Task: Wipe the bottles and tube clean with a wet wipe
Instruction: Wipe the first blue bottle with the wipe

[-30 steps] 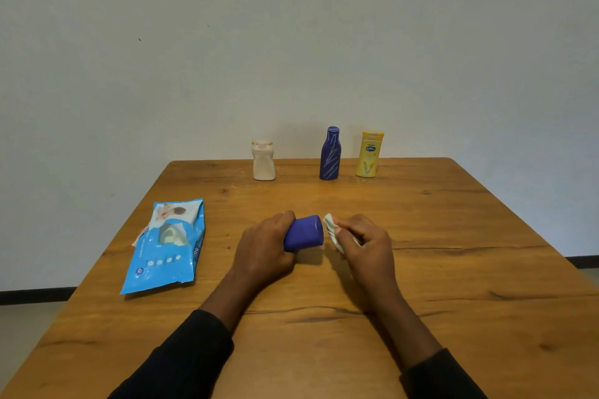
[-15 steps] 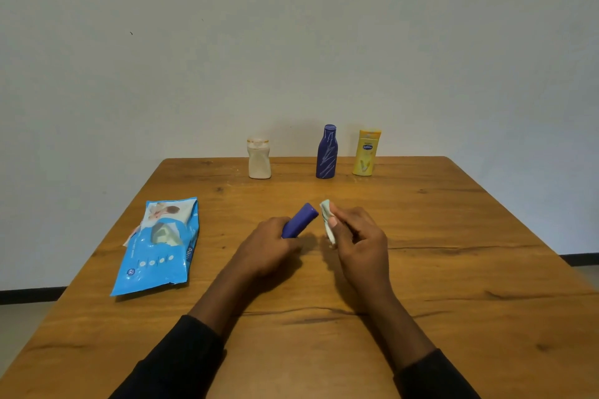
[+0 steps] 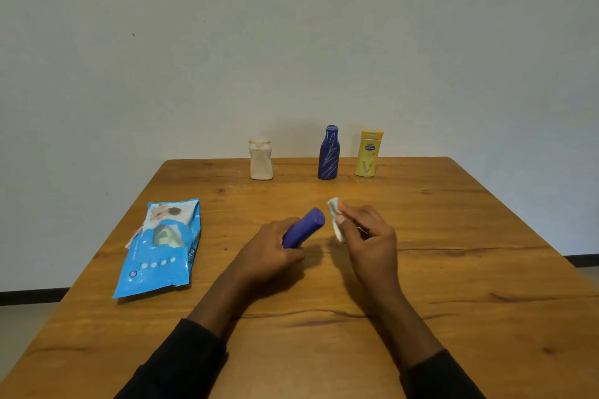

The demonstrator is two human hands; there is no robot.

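Note:
My left hand [image 3: 270, 251] grips a dark blue tube [image 3: 306, 225] over the middle of the wooden table [image 3: 453, 269], its free end tilted up and to the right. My right hand [image 3: 369, 238] pinches a folded white wet wipe [image 3: 335, 217] just right of the tube's end, with a small gap between them. At the far edge stand a white bottle [image 3: 261, 159], a dark blue bottle [image 3: 329, 154] and a yellow bottle [image 3: 368, 154].
A blue pack of wet wipes [image 3: 162, 246] lies flat on the left side of the table, its flap open. A plain wall rises right behind the table's far edge. Floor shows past the left and right edges.
The tube's end has turned from pointing right to pointing up and away. The wipe has come off the tube's end, and a gap has opened between them.

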